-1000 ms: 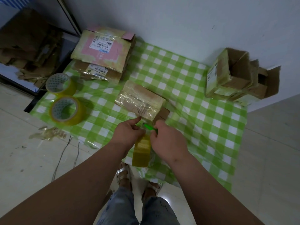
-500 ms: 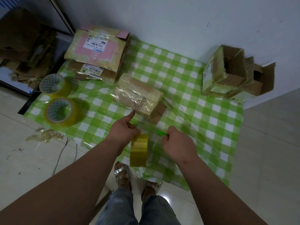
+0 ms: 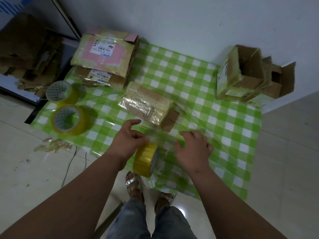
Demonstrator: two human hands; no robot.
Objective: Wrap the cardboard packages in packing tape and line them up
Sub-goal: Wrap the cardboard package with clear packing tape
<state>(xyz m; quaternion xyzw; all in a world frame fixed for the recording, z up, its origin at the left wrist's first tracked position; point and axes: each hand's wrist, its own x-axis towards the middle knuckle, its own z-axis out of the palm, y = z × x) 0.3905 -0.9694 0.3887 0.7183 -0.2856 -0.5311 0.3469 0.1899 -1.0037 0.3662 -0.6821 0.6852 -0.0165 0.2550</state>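
Observation:
A small cardboard package (image 3: 146, 106), partly covered in clear tape, lies in the middle of the green checked tablecloth (image 3: 198, 80). Just in front of it, my left hand (image 3: 128, 142) grips a yellow roll of packing tape (image 3: 145, 159) that hangs over the table's near edge. My right hand (image 3: 193, 149) is to the right of the roll, fingers curled over a small green cutter (image 3: 182, 144) that shows at the thumb. The hand is blurred. Neither hand touches the package.
Two taped flat packages (image 3: 103, 56) are stacked at the back left. Open cardboard boxes (image 3: 241, 75) stand at the back right against the wall. Two more tape rolls (image 3: 69, 119) lie at the left edge. Tape scraps (image 3: 51, 145) lie on the floor.
My hands were together at the roll; the right hand has moved off to the right with the green cutter. The left hand still holds the roll, now tilted.

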